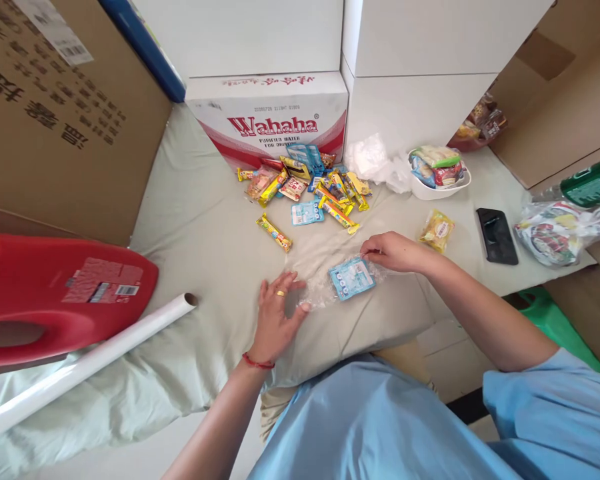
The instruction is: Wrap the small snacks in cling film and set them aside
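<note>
A blue packet (351, 277) lies in or on a clear plastic bag (320, 291) near the table's front edge. My right hand (393, 253) pinches the bag at its right end. At the bag's left end is my left hand (279, 315), its fingers apart and thumb and fingertips at the plastic's edge. Behind the bag lies a yellow snack stick (274, 233). Farther back is a pile of small snacks, with a light blue packet (307, 213) and an orange-yellow stick (338, 215) at its front. A yellow packet (437, 231) rests beyond my right forearm.
A Wahaha carton (280, 120) stands behind the pile. To the right are a white bowl (440, 183) of packets, a black phone (497, 236) and a bagged item (550, 233). A red jug (65, 293) and white tube (87, 367) lie left, below a cardboard box (70, 120).
</note>
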`<state>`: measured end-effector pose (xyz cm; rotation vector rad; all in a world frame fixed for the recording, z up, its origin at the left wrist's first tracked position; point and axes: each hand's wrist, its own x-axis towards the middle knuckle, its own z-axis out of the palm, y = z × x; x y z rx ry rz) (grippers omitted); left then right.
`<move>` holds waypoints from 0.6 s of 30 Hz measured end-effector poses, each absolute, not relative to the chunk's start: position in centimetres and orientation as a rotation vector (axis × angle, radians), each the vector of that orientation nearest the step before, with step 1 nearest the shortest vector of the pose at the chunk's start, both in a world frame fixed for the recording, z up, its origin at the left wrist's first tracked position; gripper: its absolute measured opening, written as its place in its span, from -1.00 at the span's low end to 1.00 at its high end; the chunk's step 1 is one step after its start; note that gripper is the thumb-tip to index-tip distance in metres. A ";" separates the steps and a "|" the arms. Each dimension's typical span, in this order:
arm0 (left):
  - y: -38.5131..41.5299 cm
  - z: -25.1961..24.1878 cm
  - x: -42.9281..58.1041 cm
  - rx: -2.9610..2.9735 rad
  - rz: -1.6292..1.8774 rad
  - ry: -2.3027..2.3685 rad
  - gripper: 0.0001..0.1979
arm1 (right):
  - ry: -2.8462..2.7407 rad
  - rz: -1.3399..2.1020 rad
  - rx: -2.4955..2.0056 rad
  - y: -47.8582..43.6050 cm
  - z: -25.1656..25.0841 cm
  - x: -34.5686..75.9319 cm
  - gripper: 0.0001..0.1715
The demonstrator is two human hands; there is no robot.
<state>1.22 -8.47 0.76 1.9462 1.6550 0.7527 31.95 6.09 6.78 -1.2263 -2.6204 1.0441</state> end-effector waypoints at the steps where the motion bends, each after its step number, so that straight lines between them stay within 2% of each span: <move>1: -8.5 0.6 1.4 1.917 0.741 1.691 -0.42 | -2.606 1.081 -1.248 6.3 6.6 31.9 -0.74; 3: -8.1 0.4 1.7 1.827 0.766 1.770 -0.38 | -2.575 1.145 -1.305 6.6 6.4 32.0 -0.75; 6: -7.1 0.4 1.6 1.678 0.863 1.858 -0.52 | -2.551 1.190 -1.389 7.1 6.5 32.8 -0.75; 10: -6.4 0.9 1.5 1.581 0.928 1.935 -0.62 | -2.515 1.176 -1.500 7.6 6.7 34.1 -0.71; 18: -7.0 2.6 3.7 1.652 0.623 2.052 -0.47 | -2.432 1.194 -1.377 7.1 6.5 34.5 -0.70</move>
